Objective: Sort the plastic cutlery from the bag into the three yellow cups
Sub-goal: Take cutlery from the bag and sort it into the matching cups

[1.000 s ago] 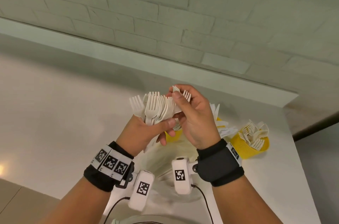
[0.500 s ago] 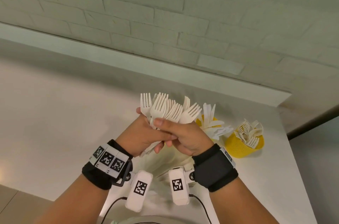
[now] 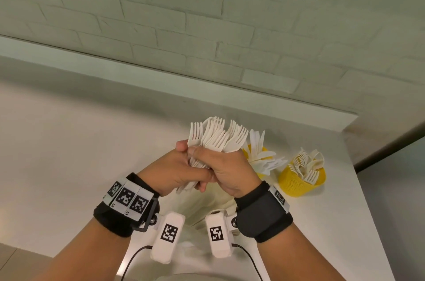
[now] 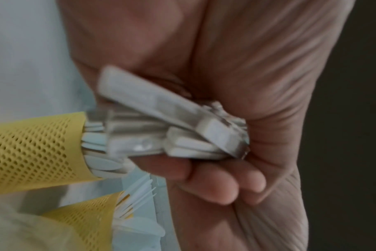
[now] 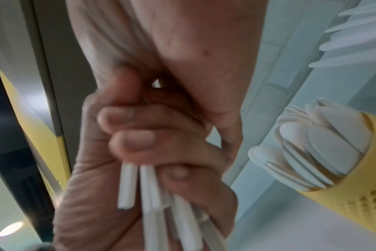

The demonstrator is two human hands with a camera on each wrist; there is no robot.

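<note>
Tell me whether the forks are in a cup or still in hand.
In hand: the forks are gripped by the left hand and right hand above the table.

Fingers (image 5: pixel 131 141) curl round white fork handles (image 5: pixel 127 186), beside a yellow cup (image 5: pixel 354 200) of spoons (image 5: pixel 324 152).

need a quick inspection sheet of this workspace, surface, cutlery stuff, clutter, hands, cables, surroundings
surface: white counter, bare on the left.
job's things: bundle of forks held tines up; knife cup partly hidden behind the hands; fork cup at the right; spoon cup shows in the right wrist view; bag below the hands.
clutter: nothing seen.
grippers: left hand and right hand both wrapped round the fork handles.
cables: black cable runs from the wrist cameras.
surroundings: pale brick wall.
</note>
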